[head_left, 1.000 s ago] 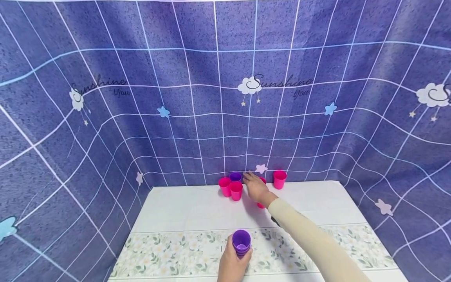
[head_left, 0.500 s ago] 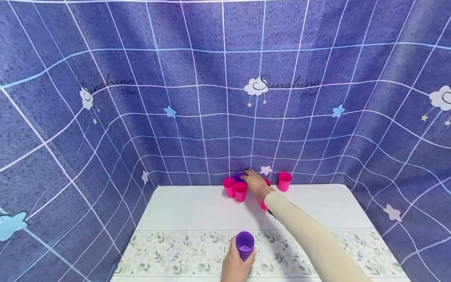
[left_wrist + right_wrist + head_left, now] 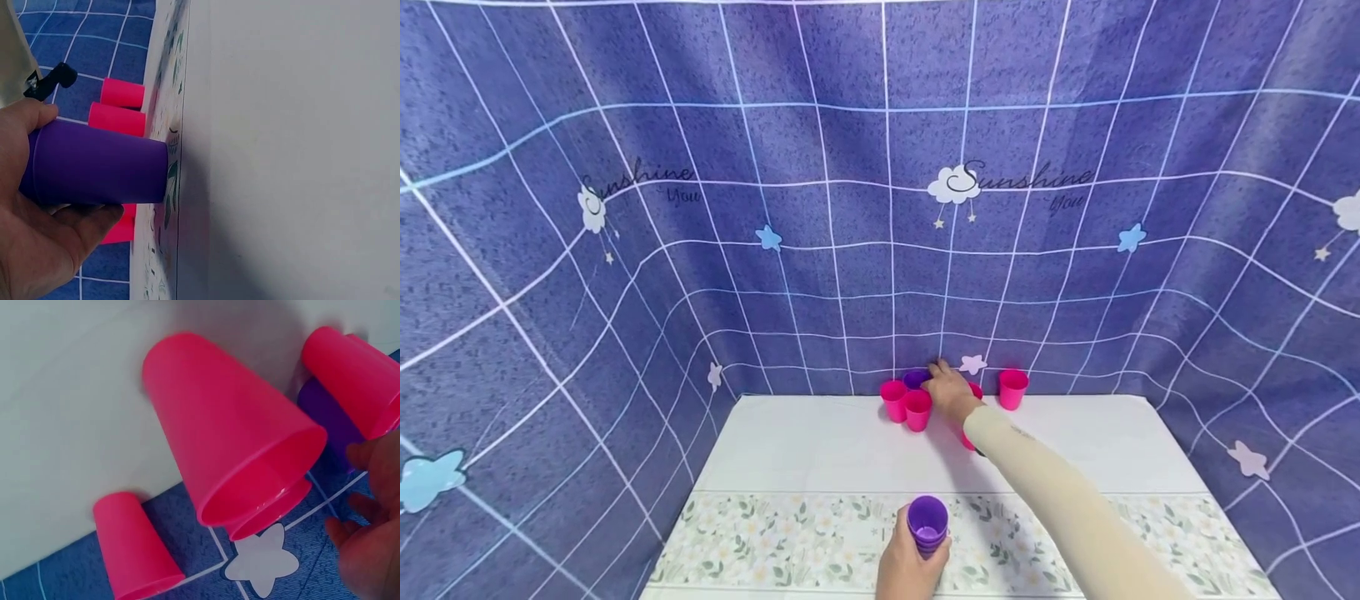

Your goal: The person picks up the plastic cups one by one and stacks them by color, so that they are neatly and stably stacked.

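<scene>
My left hand (image 3: 913,560) grips a stack of purple cups (image 3: 928,521), mouths upward, over the flowered band. In the left wrist view, thumb and fingers wrap the outer purple cup (image 3: 100,164) near its rim. At the back of the table, my right hand (image 3: 951,392) reaches to a single purple cup (image 3: 916,379). The right wrist view has one fingertip right at the rim of this purple cup (image 3: 331,422), the other fingers loosely bent beside it. Two pink cups, a left one (image 3: 893,402) and a nearer one (image 3: 917,412), stand against its front.
More pink cups stand right of the purple one: one (image 3: 970,437) partly behind my right forearm, another behind that, and a separate pink cup (image 3: 1013,390) farther right. A blue gridded curtain (image 3: 820,317) rises along the back edge of the white table (image 3: 805,442).
My right hand has moved left and its fingers have come to the back purple cup's rim. The left hand keeps holding its stack. The head view has shifted slightly.
</scene>
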Demonstrator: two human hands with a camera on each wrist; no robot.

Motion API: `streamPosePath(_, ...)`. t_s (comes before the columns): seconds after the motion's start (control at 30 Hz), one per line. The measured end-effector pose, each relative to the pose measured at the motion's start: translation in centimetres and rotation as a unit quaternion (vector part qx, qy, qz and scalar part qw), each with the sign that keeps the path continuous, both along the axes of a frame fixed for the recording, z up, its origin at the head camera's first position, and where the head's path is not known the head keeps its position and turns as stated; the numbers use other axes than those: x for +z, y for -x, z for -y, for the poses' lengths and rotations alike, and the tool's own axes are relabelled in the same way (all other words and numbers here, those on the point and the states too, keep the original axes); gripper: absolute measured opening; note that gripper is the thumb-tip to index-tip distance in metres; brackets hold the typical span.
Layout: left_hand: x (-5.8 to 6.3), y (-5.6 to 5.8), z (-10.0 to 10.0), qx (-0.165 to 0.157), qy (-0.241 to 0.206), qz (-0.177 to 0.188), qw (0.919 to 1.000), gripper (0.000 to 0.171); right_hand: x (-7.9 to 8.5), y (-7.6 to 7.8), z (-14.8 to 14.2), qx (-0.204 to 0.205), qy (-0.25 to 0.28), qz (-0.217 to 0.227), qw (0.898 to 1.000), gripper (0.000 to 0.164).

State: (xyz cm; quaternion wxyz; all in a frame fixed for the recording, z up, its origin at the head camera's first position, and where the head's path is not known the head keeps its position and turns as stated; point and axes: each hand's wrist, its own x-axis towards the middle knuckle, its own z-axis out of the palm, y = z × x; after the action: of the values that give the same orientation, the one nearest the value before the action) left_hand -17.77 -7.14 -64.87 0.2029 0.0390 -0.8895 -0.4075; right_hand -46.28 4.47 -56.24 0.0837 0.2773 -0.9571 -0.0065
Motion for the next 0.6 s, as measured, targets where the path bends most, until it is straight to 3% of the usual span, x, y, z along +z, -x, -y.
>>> streamPosePath(0.27, 0.0, 0.0, -0.1, 0.008, 0.006, -0.006, 0.9999, 0.076, -0.6, 0.8, -0.1, 0.004, 0.004, -0.023, 1.0, 0.022)
streamPosePath(0.6, -0.1, 0.1, -0.3, 0.007, 0.006, -0.007, 0.9999, 0.077, -0.9, 1.0, -1.1, -0.012, 0.024, -0.027, 0.999, 0.024)
